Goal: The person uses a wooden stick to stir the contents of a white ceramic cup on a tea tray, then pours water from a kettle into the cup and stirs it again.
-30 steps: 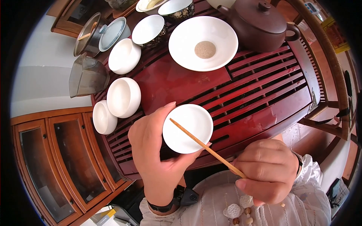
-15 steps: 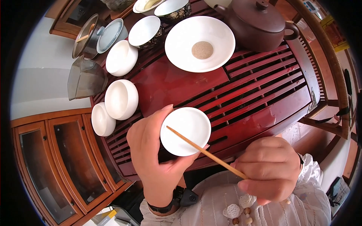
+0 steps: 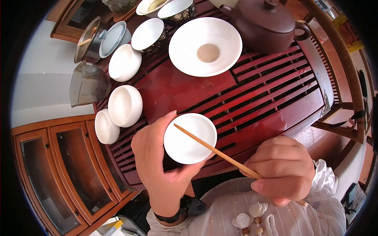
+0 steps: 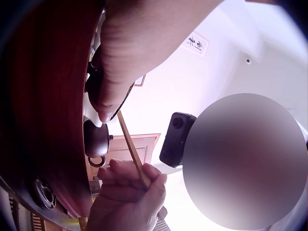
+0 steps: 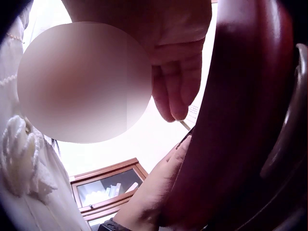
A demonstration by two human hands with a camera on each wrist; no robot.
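Note:
In the head view my left hand (image 3: 161, 157) grips a small white cup (image 3: 190, 149) from the left, thumb below and fingers round its far side. The cup's open mouth faces up toward the camera, and its inside looks plain white. My right hand (image 3: 281, 169) holds a slim, tapered wooden stick (image 3: 230, 158), fingers curled round it. Its pointed tip lies over the cup's mouth, near the upper left rim. The stick's back end shows below the right hand. From the left wrist, the stick (image 4: 129, 137) runs up from the right hand (image 4: 127, 192) toward the cup.
A red slatted tea tray (image 3: 177, 88) lies beyond the hands. On it stand a wide white bowl (image 3: 224, 37) with a brown disc inside and a dark teapot (image 3: 267, 25). Several cups, including a white one (image 3: 125, 106), line its left side near a clear pitcher (image 3: 88, 84).
The stick's tip dips toward the cup's middle left, then rises back near the upper left rim. The cup and left hand shift slightly left and down in the head view, which itself drifts a little.

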